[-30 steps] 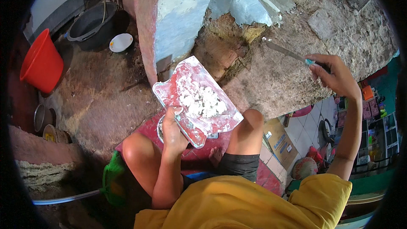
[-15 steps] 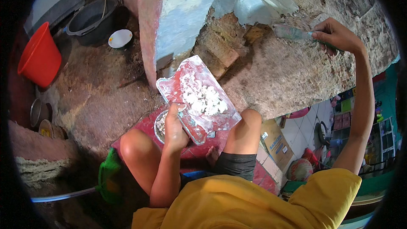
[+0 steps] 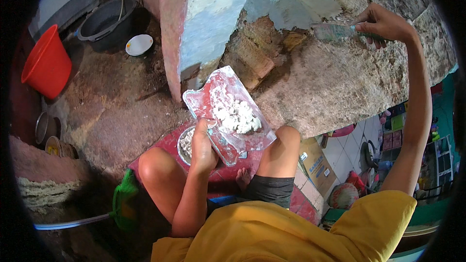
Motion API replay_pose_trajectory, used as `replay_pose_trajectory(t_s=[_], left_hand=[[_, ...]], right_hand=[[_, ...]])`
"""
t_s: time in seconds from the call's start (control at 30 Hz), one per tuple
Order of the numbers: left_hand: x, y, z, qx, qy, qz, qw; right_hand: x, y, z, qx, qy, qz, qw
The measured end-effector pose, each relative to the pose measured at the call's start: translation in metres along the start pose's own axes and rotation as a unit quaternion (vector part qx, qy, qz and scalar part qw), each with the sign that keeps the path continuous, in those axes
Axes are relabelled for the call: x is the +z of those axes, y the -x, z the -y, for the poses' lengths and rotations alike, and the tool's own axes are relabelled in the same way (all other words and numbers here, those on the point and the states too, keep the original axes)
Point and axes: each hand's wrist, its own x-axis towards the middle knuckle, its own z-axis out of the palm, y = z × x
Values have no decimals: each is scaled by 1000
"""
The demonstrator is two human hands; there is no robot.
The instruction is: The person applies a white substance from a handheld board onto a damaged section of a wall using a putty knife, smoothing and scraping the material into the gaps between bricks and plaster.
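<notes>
Closed around the near edge of a red board (image 3: pixel 206 101), my left hand (image 3: pixel 203 149) keeps it above my knees. A heap of white putty (image 3: pixel 238 115) lies on the board, and white smears cover much of its face. Partly hidden behind that hand is a bowl (image 3: pixel 180 148) with pale lumps in it. Far out to the right, my right hand (image 3: pixel 383 23) grips a putty knife (image 3: pixel 330 32) by its handle. Its wide, stained blade lies at the rough wall surface (image 3: pixel 310 77), just right of the white patch (image 3: pixel 279 2); contact is hard to tell.
Exposed brick (image 3: pixel 257 63) shows in a broken wall hollow beyond the board. At left stand a red bucket (image 3: pixel 47 63), a black tub (image 3: pixel 107 26) and a white lid-like disc (image 3: pixel 139 44). A green net (image 3: pixel 124 196) lies lower left; a cardboard box (image 3: pixel 318 165) stands right of my knee.
My right hand has moved up a little with the putty knife, its wrist bent more. The board in my left hand has shifted slightly to the right.
</notes>
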Motion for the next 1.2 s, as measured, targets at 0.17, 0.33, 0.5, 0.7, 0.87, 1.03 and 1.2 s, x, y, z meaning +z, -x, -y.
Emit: replay_pose_trajectory(t_s=[0.17,0.33,0.5,0.7,0.87,1.03,1.2], left_hand=[[9,0,1,-6,-3,-7,1000],[8,2,-3,-11,-22,6,1000],[10,4,-2,-4,-14,0,1000],[4,4,3,16,-26,5,1000],[4,5,4,20,-18,-10,1000],[5,3,6,16,3,17,1000],[1,1,7,18,3,10,1000]], right_hand=[[-13,4,6,-7,8,-15,1000],[-18,-7,11,-14,29,-33,999],[-28,-13,11,-25,63,-32,997],[-37,-3,8,-31,97,-62,993],[-30,27,4,-6,38,-103,994],[9,28,7,-16,-51,-29,998],[27,20,15,4,-53,-29,998]])
